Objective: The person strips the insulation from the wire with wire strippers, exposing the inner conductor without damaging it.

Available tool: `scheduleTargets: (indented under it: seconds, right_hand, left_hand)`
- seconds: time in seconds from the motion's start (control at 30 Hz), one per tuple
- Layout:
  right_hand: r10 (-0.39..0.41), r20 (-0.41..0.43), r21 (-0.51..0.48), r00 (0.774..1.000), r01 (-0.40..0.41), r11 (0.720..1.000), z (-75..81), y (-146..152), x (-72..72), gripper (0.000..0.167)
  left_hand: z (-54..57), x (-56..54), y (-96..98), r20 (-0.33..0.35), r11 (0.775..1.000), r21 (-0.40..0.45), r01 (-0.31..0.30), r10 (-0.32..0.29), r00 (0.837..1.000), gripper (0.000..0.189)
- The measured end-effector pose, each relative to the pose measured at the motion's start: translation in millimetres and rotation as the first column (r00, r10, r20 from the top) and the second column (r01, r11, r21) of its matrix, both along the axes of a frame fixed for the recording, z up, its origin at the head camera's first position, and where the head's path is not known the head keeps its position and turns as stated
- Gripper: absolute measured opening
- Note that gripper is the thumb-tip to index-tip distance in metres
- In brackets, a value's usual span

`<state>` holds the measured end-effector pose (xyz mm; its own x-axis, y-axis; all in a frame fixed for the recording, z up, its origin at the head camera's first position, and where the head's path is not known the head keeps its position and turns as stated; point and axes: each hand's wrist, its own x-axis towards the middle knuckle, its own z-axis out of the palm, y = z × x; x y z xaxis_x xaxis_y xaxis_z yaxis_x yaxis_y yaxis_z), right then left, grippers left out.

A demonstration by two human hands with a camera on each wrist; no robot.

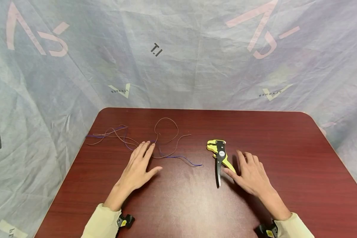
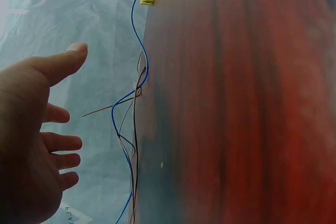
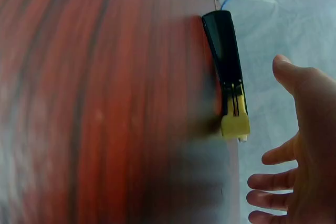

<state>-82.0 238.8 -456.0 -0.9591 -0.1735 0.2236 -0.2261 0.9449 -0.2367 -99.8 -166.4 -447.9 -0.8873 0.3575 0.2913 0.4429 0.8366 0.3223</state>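
My left hand [image 1: 138,167] is spread palm down over the left part of the table, fingertips at a loose tangle of thin wires. Among them are a blue wire [image 1: 182,157] and a brown wire [image 1: 165,118], both also visible in the left wrist view, where the left hand holds nothing. A yellow and black wire stripper [image 1: 221,154] lies right of centre, its head pointing away from me. Just to its right is my right hand [image 1: 251,173], thumb near the handles and fingers loosely bent. In the right wrist view no tool is in that hand.
A dark red wooden table [image 1: 178,205] with rounded far corners carries everything. Grey printed sheeting [image 1: 193,66] hangs behind it and along both sides. More blue and brown wire strands trail toward the table's left edge. Each wrist wears a small black camera beside a pale sleeve [image 1: 102,221].
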Motion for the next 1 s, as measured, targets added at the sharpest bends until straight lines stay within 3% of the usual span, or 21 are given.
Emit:
scheduleTargets:
  seconds: [0.57, 1.0]
  right_hand:
    - [-0.003, 0.024, -0.006, 1.0, 0.003, 1.0, -5.5, -17.8, 0.2, 0.081]
    - [-0.015, 0.021, -0.002, 1.0, 0.015, 1.0, -6.9, -26.3, -0.2, 0.08]
  left_hand:
    - [-7.0, -7.1, 10.7, -0.034, 0.992, 0.08, 0.095, -0.093, 0.995, 0.077]
    - [-12.7, -11.0, 12.0, 0.007, 0.977, 0.203, 0.064, -0.066, 0.998, 0.068]
